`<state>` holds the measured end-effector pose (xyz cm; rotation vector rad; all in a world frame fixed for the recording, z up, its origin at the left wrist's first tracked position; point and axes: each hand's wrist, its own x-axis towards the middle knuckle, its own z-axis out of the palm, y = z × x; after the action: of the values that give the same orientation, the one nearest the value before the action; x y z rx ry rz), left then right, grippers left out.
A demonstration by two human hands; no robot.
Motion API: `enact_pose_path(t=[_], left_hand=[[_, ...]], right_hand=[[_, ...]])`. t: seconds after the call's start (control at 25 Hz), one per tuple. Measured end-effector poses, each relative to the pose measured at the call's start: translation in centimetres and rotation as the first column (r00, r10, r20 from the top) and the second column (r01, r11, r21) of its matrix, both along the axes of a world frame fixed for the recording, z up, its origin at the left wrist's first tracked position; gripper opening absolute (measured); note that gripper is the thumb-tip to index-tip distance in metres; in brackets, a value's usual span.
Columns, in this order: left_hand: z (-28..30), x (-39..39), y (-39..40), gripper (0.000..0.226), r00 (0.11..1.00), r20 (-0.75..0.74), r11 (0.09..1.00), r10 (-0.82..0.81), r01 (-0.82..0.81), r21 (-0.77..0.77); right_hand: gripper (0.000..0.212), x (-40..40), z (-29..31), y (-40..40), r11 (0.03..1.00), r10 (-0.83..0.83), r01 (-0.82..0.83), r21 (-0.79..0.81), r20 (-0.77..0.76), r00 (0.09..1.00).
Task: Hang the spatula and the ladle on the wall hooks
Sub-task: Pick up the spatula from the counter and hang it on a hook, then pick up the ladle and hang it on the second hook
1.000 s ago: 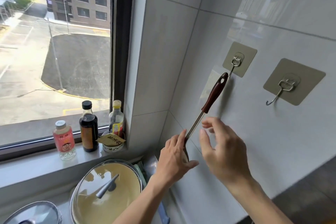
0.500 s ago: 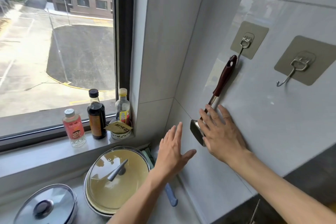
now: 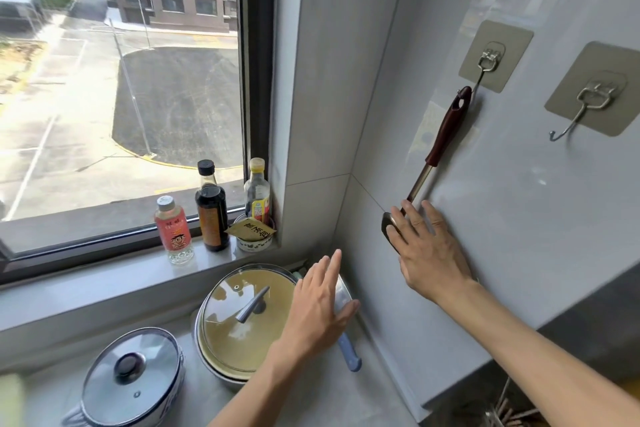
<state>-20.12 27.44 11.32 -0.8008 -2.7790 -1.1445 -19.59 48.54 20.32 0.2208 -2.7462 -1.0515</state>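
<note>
Ladle hangs by its handle hole from the left hook, bowl low against the tile. Right hand lies flat and open over the bowl, likely steadying it; left hand, also open and empty, hovers above the counter.

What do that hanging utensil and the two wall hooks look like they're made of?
The hanging utensil has a dark reddish-brown glossy handle, probably plastic or lacquered wood, on a thin shiny shaft that looks like steel. The left hook and the right hook are bent silvery wire, likely metal, each fixed to a square translucent pad, seemingly adhesive plastic, stuck on the glossy tiled wall.
</note>
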Motion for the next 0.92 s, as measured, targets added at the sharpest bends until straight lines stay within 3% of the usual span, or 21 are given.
enact_pose_path(t=[0.24,0.36,0.48,0.6,0.76,0.84,0.92], left_hand=[[-1.1,2.7,-4.4,0.086,0.999,0.012,0.99,0.05,-0.048,-0.13],[-0.8,5.8,-7.8,0.084,0.999,0.014,0.983,0.042,-0.039,-0.181],[-2.8,11.6,-11.6,0.083,0.998,0.048,0.979,0.03,-0.019,-0.201],[-7.3,18.1,-15.8,0.08,0.982,0.146,0.962,0.121,-0.08,-0.262],[-14.7,26.4,-21.2,0.08,0.954,0.228,0.84,0.195,-0.043,-0.54],[-17.2,29.1,-23.4,0.083,0.954,0.233,0.764,0.187,0.008,-0.645],[-18.5,30.5,-25.2,0.087,0.956,0.219,0.708,0.194,0.018,-0.706]], right_hand=[[0.061,0.1,1.5,-1.1,0.99,0.077,-0.084,-0.11,-0.07,0.995],[0.058,3.0,0.2,-3.8,0.937,0.126,-0.166,-0.308,-0.147,0.981],[0.052,8.5,-4.4,-9.0,0.762,0.082,-0.112,-0.638,-0.077,0.994],[0.044,15.2,-11.8,-14.5,0.353,-0.062,0.191,-0.916,0.181,0.982],[0.037,23.8,-21.4,-18.3,-0.162,-0.198,0.47,-0.868,0.495,0.846],[0.041,26.1,-23.8,-18.4,-0.462,-0.313,0.363,-0.81,0.531,0.787],[0.045,27.3,-25.2,-18.3,-0.752,-0.415,0.095,-0.652,0.581,0.7]])
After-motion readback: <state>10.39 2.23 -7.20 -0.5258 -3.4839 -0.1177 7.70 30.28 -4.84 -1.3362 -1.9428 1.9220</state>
